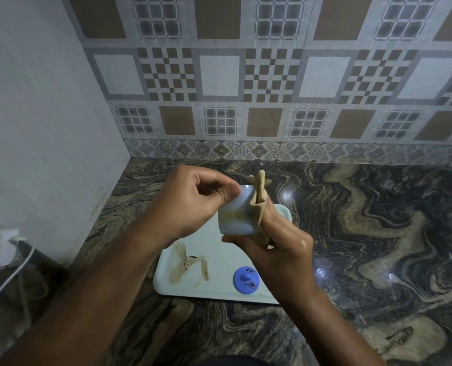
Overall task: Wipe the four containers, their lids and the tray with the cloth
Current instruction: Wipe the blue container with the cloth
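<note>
Head view: hands (193, 204) (283, 247) grip smooth cylindrical container (235, 220) and soft beige cloth (259, 207).

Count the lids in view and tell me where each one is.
1. The blue lid lies on the white tray, near its front right corner. Other lids may be hidden behind the arms or lie outside the frame.

head view, close, down over counter (351, 233)

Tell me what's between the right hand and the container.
The tan cloth, in the head view: the right hand holds it against the side of the pale container.
</note>
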`<state>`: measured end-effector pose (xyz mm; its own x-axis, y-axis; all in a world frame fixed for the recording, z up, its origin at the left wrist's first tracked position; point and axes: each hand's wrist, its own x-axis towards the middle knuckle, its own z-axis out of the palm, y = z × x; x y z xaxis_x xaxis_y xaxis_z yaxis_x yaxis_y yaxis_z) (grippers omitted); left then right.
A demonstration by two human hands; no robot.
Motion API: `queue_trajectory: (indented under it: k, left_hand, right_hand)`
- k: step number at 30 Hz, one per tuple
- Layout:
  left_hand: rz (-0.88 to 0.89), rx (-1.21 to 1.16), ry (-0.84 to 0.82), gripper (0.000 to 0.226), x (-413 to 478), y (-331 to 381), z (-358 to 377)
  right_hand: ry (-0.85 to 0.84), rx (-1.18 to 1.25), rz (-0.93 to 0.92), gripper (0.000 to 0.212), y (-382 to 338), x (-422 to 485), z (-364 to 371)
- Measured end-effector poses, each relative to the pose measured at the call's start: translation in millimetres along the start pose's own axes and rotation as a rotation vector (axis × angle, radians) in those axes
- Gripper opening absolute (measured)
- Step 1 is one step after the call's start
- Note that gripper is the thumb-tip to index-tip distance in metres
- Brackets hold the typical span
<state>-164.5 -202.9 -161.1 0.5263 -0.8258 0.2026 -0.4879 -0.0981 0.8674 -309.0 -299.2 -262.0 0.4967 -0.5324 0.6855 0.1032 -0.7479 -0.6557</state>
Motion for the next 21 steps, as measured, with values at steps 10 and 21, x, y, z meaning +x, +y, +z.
queue_trajectory:
  k: [10,21]
  left_hand:
    - [-0.028,-0.025,0.040,0.014,-2.7,-12.4,-3.8]
    - [0.001,0.023,0.083,0.012,-7.5,-4.3,4.2]
  right_hand:
    - [-0.047,-0.039,-0.018,0.076,-7.7,3.1,2.1]
    - [0.045,0.018,-0.007,0.036,-10.5,5.6,-2.8]
